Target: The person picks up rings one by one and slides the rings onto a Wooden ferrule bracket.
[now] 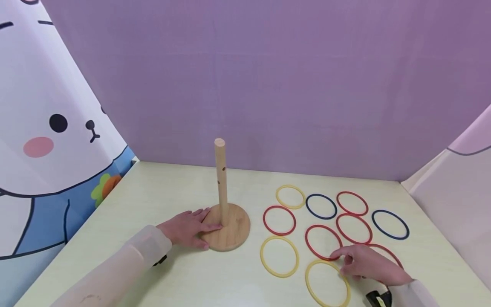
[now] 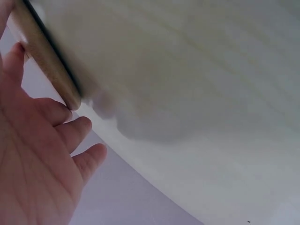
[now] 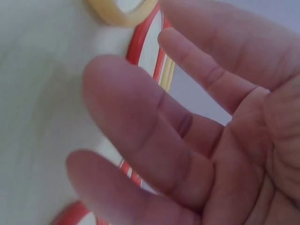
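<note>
My left hand (image 1: 188, 230) rests on the left part of the round wooden base (image 1: 235, 232), its fingers spread and the index finger reaching to the foot of the upright post (image 1: 221, 183). In the left wrist view, fingertips lie along the edge of the base (image 2: 51, 65). My right hand (image 1: 368, 264) is low over the table at the right, its index fingertip at the near edge of a red ring (image 1: 322, 225). A yellow ring (image 1: 307, 279) lies just left of this hand, and another red ring (image 1: 392, 253) is partly hidden behind it. The right wrist view shows loosely bent fingers.
More flat rings lie right of the post: yellow (image 1: 290, 186), blue (image 1: 321, 195), red (image 1: 352, 192) and others, some touching. A blue ring (image 1: 390, 238) is farthest right. Purple cloth (image 1: 268, 94) hangs behind the table (image 1: 165, 183); a printed cartoon sheet (image 1: 46, 106) stands at the left.
</note>
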`<state>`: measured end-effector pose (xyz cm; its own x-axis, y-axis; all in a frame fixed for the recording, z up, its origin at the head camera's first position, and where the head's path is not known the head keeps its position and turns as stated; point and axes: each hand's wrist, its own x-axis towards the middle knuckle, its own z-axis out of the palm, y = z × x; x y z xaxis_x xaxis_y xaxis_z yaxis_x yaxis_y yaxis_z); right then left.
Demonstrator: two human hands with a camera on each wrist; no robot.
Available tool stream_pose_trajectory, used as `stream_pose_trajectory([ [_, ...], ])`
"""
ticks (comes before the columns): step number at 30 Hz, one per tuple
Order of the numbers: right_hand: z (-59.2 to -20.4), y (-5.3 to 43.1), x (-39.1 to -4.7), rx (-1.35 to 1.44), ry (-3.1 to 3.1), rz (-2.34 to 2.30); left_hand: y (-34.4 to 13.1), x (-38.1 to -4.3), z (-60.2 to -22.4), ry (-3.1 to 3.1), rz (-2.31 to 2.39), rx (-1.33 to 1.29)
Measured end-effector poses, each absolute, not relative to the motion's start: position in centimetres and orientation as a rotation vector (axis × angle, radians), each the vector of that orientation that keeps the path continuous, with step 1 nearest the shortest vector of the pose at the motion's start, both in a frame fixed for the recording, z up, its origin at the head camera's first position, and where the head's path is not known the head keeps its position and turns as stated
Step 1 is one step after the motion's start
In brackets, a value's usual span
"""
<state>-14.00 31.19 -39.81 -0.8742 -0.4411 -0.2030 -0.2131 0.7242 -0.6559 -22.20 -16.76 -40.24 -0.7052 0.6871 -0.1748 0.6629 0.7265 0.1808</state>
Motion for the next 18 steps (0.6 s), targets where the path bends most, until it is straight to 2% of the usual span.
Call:
stream_pose_trajectory([
  [18, -40.07, 30.35, -14.50, -0.487, 2.524, -0.907, -16.48, -21.61, -39.93, 2.772, 0.098, 0.998],
])
